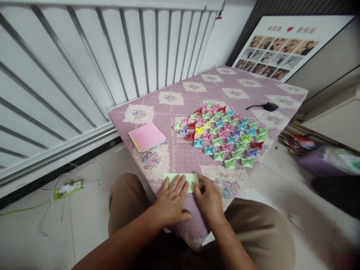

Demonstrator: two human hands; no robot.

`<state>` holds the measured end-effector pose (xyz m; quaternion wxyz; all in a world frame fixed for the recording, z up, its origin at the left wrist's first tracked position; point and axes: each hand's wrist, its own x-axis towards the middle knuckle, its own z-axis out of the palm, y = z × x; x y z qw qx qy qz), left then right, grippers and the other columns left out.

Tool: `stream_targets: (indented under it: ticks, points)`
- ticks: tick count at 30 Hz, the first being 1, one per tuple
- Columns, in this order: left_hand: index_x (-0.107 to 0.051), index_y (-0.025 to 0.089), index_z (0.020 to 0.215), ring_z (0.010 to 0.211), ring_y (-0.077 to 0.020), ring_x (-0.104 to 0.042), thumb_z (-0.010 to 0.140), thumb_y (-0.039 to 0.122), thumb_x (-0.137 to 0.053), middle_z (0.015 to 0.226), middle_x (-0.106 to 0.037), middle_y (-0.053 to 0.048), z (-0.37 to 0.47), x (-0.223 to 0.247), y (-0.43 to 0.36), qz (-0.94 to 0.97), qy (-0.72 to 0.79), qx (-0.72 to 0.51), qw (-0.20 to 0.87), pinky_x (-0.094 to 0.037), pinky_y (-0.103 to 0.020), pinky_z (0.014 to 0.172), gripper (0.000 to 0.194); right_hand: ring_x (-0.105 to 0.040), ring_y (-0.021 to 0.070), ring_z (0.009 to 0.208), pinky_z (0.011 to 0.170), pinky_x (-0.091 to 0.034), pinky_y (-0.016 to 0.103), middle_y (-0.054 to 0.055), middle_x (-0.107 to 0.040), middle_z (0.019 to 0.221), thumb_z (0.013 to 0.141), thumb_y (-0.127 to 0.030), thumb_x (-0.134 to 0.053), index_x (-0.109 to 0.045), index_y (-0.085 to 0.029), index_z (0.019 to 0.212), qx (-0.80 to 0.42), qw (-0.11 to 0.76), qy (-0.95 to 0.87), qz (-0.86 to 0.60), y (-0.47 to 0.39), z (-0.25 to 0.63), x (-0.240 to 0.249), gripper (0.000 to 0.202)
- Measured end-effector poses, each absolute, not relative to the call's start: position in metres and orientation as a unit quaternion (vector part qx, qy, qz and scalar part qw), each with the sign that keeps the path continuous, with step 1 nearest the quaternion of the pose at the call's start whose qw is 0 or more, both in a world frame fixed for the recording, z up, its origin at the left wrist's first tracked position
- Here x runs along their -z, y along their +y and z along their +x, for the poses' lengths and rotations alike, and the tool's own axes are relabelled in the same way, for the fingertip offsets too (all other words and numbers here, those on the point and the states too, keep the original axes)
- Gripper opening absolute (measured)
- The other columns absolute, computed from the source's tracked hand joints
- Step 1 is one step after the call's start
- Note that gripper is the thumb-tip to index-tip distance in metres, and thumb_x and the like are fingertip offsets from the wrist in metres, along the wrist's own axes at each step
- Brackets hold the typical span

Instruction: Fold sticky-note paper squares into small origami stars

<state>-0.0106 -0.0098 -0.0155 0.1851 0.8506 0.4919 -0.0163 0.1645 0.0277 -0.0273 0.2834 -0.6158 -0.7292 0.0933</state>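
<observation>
A light green paper, folded into a narrow rectangle, lies at the near corner of the table. My left hand rests on it with fingers stretched out flat and thumb apart. At the paper's right edge, my right hand has its fingers curled and its thumb close to them, pinching that edge; its fingertips are partly hidden. Beyond the hands stand rows of small folded paper figures in green, pink, blue, red, yellow and purple. A stack of square paper, pink on top, sits to the left.
A purple flowered cloth covers the table. A black object with a short cord lies at the right. Behind stand a white radiator and a photo board. A power strip with cables is on the floor at left.
</observation>
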Motion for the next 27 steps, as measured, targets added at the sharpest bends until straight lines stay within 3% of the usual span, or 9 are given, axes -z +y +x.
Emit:
stream_targets:
  ticks: [5,12,18,23,27]
  points:
    - [-0.003,0.015,0.150,0.144,-0.0297,0.006,0.080,0.073,-0.037,0.156,0.007,-0.013,-0.011,0.013,-0.010,0.851,0.492,0.018,0.182,0.005,-0.056,0.112,0.097,-0.054,0.0220,0.077,0.074,-0.041,0.036,0.003,-0.062,0.072,0.083,-0.031,-0.051,-0.061,-0.017,0.102,-0.085,0.261,-0.726,-0.631,0.026,0.163,0.024,0.027]
    - [-0.016,0.031,0.148,0.144,-0.0313,0.001,0.078,0.071,-0.046,0.157,0.005,-0.012,-0.011,0.013,-0.011,0.849,0.494,-0.011,0.189,0.002,-0.058,0.111,0.086,-0.054,0.0224,0.081,0.077,-0.041,0.037,0.005,-0.063,0.078,0.084,-0.027,-0.051,-0.061,-0.017,0.102,-0.084,0.265,-0.726,-0.629,0.027,0.163,0.025,0.023]
    - [-0.023,0.030,0.146,0.144,-0.0313,0.000,0.078,0.070,-0.048,0.157,0.003,-0.012,-0.010,0.013,-0.010,0.844,0.498,-0.013,0.197,0.002,-0.059,0.111,0.083,-0.053,0.0237,0.101,0.089,-0.040,0.042,0.011,-0.063,0.104,0.086,-0.018,-0.047,-0.058,-0.017,0.104,-0.048,0.370,-0.746,-0.551,0.021,0.168,0.021,0.021]
    - [-0.039,0.023,0.138,0.144,-0.0288,0.001,0.079,0.067,-0.048,0.157,0.002,-0.013,-0.010,0.010,-0.011,0.849,0.496,-0.006,0.183,0.004,-0.055,0.112,0.074,-0.057,0.0198,0.087,0.082,-0.043,0.037,0.006,-0.065,0.089,0.090,-0.018,-0.047,-0.060,-0.019,0.098,-0.092,0.308,-0.850,-0.417,0.009,0.164,0.017,0.016]
    - [-0.035,0.026,0.140,0.144,-0.0304,0.000,0.078,0.067,-0.051,0.157,0.002,-0.011,-0.009,0.010,-0.011,0.848,0.500,0.004,0.176,0.002,-0.056,0.112,0.077,-0.059,0.0187,0.084,0.078,-0.047,0.034,0.006,-0.066,0.088,0.091,-0.019,-0.046,-0.060,-0.018,0.097,-0.128,0.345,-0.814,-0.450,0.010,0.162,0.022,0.015]
